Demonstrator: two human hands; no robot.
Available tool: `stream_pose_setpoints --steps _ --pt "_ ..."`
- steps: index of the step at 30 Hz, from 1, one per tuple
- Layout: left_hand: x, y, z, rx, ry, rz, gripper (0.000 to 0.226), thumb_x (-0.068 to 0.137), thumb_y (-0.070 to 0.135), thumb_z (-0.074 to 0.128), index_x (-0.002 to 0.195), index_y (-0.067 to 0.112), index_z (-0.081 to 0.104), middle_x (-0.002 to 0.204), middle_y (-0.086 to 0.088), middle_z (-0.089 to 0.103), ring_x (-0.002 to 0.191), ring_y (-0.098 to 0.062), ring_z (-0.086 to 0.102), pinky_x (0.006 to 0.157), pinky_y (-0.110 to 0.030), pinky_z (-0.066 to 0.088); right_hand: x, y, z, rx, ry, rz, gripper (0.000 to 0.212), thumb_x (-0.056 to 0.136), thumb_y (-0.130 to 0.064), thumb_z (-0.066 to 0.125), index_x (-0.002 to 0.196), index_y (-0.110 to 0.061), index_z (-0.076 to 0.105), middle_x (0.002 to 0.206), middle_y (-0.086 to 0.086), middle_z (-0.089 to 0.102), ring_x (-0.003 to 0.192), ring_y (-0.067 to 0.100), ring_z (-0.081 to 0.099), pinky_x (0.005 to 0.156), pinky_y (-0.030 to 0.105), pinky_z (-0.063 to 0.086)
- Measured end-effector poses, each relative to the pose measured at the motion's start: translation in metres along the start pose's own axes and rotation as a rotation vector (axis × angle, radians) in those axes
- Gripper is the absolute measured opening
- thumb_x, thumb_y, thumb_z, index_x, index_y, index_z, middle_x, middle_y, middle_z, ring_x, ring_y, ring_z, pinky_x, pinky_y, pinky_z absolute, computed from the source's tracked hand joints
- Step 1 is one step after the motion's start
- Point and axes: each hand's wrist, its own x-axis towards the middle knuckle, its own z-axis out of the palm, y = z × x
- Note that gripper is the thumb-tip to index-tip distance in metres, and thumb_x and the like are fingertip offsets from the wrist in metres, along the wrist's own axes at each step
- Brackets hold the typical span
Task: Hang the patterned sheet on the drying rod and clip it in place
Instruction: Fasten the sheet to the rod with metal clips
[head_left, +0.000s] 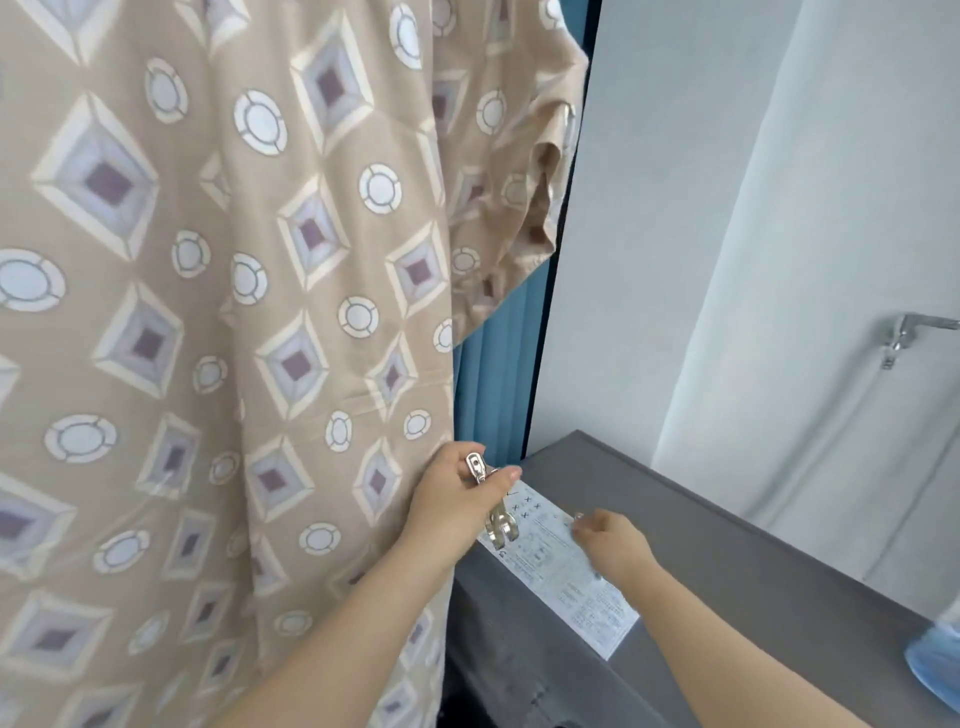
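The patterned sheet (218, 291), beige with diamonds and circles, hangs down over the left and middle of the view; its top and the drying rod are out of frame. My left hand (457, 499) grips metal clips (493, 499) beside the sheet's right edge, one clip dangling below the fingers. My right hand (613, 540) hovers to the right over a grey appliance top, fingers curled; something small and pale shows at its fingertips, too blurred to tell what it is.
A grey appliance (727, 561) with a white printed label (566, 571) stands at lower right. Behind it are a white wall, a blue curtain (493, 384), and a metal tap (904, 332). A blue plastic object (940, 660) sits at the right edge.
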Motion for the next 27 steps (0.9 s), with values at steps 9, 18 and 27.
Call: stream_pose_setpoints --steps 9,18,27 --pt "-0.008 -0.027 0.018 -0.043 0.003 -0.143 0.035 0.063 0.036 0.076 0.088 0.033 0.053 0.097 0.005 0.061 0.093 -0.02 0.064 0.092 -0.047 0.05 -0.002 0.045 0.016 -0.385 -0.135 0.103 0.046 0.095 -0.031 0.038 0.141 -0.033 0.033 0.152 -0.006 0.024 0.135 0.03 0.023 0.109 0.039 0.027" --pt "-0.026 -0.037 0.006 -0.009 -0.044 -0.129 0.03 0.081 0.019 0.071 0.103 0.028 0.052 0.103 0.003 0.061 0.084 -0.009 0.059 0.082 -0.031 0.049 -0.001 0.051 0.024 -0.478 -0.094 0.101 0.039 0.089 -0.017 0.032 0.126 -0.021 0.045 0.136 -0.002 0.043 0.129 0.027 0.031 0.104 0.038 0.026" --pt "-0.071 -0.055 -0.033 0.101 -0.022 -0.232 0.023 0.087 0.013 0.051 0.066 0.018 0.06 0.079 -0.004 0.052 0.07 -0.016 0.053 0.073 -0.033 0.04 -0.062 0.026 0.028 0.321 0.245 -0.124 0.022 0.087 -0.026 0.061 0.069 -0.015 0.056 0.074 -0.005 0.06 0.074 0.015 0.052 0.063 0.025 0.038"
